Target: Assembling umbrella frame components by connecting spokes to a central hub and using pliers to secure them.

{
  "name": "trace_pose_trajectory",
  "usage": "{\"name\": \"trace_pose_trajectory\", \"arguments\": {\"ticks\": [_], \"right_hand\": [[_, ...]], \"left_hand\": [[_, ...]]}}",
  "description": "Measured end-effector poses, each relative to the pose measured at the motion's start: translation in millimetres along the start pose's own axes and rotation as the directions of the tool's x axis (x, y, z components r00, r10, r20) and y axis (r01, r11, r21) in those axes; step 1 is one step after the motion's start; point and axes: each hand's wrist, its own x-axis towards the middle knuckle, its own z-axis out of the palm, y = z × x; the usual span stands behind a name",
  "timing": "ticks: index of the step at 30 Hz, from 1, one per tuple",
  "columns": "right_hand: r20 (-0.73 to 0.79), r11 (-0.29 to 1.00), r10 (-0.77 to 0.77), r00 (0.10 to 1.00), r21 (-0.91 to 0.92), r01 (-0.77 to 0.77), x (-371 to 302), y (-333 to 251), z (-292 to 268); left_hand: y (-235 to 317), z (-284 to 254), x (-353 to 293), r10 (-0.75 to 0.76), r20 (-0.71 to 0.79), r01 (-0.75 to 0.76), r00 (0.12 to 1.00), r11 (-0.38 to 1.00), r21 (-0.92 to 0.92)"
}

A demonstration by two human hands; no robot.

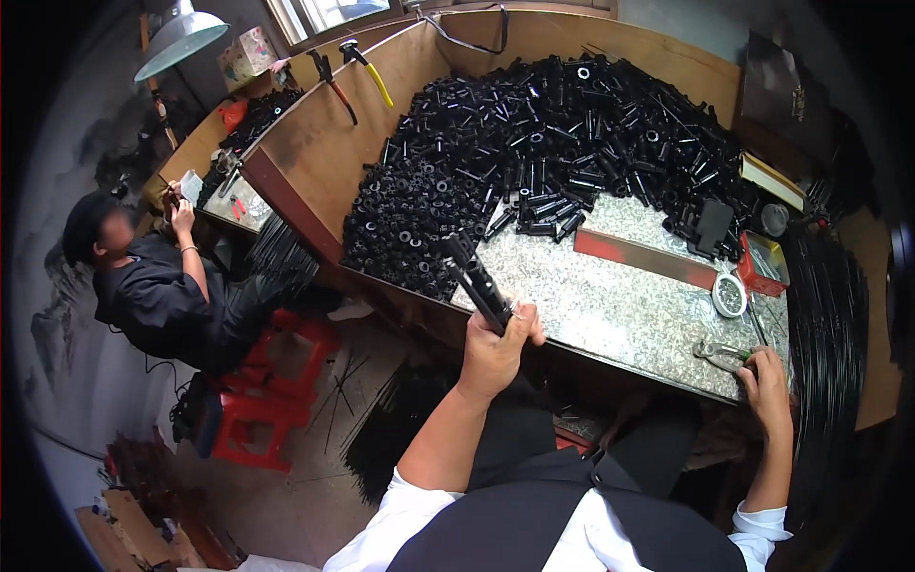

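My left hand (498, 345) is closed around a long black tubular piece (483, 294), raised at the table's near left edge and tilted up to the left. Clear wrapping or shine shows by the thumb, too blurred to tell. At the near right edge, my right hand (765, 383) has its fingers closed at the handles of a pair of pincers (721, 357), whose metal head lies on the speckled tabletop (591, 305). Behind my left hand spreads a heap of small black ring-shaped parts (400, 229); a larger heap of black tubes (572, 124) lies further back.
A reddish metal bar (644, 257), a white round dish (729, 296) and a red box (762, 265) lie on the right. Long black rods (827, 324) stand beyond them. Wooden boards (315, 153) wall the table. Another person (152, 286) works at the left, near red stools (262, 400).
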Motion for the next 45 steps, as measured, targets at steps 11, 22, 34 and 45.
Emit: {"name": "trace_pose_trajectory", "arguments": {"ticks": [11,22,34,45], "right_hand": [[-0.087,0.984,-0.178,0.980,-0.008,0.178,3.6,7.2,19.9],[-0.038,0.947,-0.268,0.963,-0.193,0.256,13.3,-28.3,45.7],[0.092,0.880,-0.216,0.972,0.449,0.153,13.6,-112.8,0.6],[-0.357,0.755,-0.611,0.706,-0.530,0.385,29.0,-148.7,4.9]], "left_hand": [[-13.8,20.0,-11.0,-0.067,0.262,0.074,0.963,0.997,-0.014],[-2.4,12.1,-19.4,-0.006,0.271,0.022,0.963,0.998,-0.054],[-10.1,25.6,-20.7,-0.038,0.371,0.112,0.928,0.977,-0.181],[-19.5,38.2,-32.5,-0.092,0.278,0.125,0.956,0.987,-0.105]]}}
